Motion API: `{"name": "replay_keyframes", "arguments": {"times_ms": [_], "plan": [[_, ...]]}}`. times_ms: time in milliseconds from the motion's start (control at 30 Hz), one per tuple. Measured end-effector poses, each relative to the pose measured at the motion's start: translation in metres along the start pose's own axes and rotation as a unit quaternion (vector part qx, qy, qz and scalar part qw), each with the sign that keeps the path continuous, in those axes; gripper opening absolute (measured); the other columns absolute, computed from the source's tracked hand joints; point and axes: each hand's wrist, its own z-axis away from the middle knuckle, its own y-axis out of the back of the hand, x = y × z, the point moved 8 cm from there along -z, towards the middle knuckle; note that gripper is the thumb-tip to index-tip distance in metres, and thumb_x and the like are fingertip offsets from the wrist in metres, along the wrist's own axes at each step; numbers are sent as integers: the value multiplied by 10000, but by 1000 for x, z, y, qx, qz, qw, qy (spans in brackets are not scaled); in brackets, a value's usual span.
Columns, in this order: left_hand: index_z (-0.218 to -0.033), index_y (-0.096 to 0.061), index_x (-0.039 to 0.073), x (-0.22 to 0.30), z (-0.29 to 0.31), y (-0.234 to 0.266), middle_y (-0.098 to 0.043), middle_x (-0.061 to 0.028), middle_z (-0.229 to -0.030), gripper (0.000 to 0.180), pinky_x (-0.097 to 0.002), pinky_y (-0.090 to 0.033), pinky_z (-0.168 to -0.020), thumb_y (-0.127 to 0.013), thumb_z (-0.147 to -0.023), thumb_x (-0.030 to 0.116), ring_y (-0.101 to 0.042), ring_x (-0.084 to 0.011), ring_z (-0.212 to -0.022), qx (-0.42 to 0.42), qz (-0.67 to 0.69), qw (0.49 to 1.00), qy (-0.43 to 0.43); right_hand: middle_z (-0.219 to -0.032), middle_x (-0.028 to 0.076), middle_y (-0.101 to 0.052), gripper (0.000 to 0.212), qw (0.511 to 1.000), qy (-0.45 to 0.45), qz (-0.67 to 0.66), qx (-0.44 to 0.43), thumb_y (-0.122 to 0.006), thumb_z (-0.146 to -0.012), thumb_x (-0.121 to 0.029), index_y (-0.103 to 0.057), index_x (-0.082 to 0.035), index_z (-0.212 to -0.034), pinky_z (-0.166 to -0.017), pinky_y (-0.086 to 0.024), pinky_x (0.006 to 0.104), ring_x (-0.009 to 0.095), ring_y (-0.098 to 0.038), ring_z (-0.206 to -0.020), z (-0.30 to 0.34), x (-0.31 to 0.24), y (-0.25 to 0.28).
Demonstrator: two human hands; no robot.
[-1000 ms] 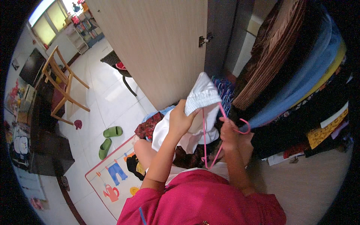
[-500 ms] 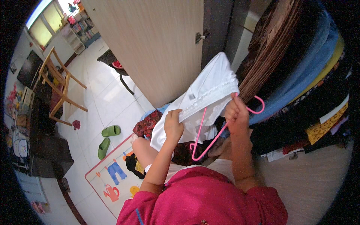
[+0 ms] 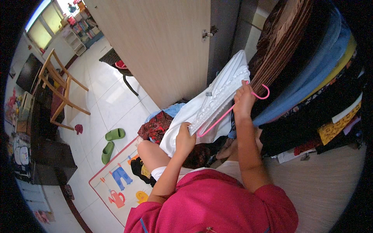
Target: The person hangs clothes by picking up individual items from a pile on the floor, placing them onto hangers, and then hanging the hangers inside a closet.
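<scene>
A white garment (image 3: 206,105) with a gathered, stretched edge and a small grey label hangs between my hands, slanting up to the right. My left hand (image 3: 185,141) is closed on the lower end of that edge. At the upper end, my right hand (image 3: 243,101) grips the edge together with a pink hanger (image 3: 220,119). The hanger's hook sticks out to the right of my right hand. Its lower corner lies at the garment's edge near my left hand, and part of its frame is hidden by the cloth.
Clothes hang close on the right, among them a brown pleated garment (image 3: 278,50) and a blue one (image 3: 314,73). A wooden door (image 3: 155,46) stands ahead. Dark red patterned cloth (image 3: 156,127) lies by my leg. Green slippers (image 3: 115,134) and a wooden chair (image 3: 64,87) are at left.
My right hand has moved up with the hanger, and my left hand slightly down and right. The garment's edge is stretched straighter, and the hanger's lower corner has come up against it.
</scene>
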Motion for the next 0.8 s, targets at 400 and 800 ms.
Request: {"name": "replay_keyframes", "arguments": {"times_ms": [400,800], "plan": [[-1235,-256,1,55,36,-7,-506,-155,-1013,667,-308,-448,-665,-646,-764,266,-550,-209,-790,-240,197,949,-53,-732,-12,-533,197,828,14,416,-375,-524,-856,-181,-580,7,-875,-652,-393,207,61,-491,-736,52,13,-56],[-1199,-406,10,198,-93,261,-489,-120,-1126,539,-302,-359,-898,-642,-766,227,-471,-194,-1020,176,172,913,-325,-447,-63,-374,271,631,115,555,-530,-600,-805,-303,-638,-35,-804,-322,-203,198,31,-306,-354,130,-243,-290]]}}
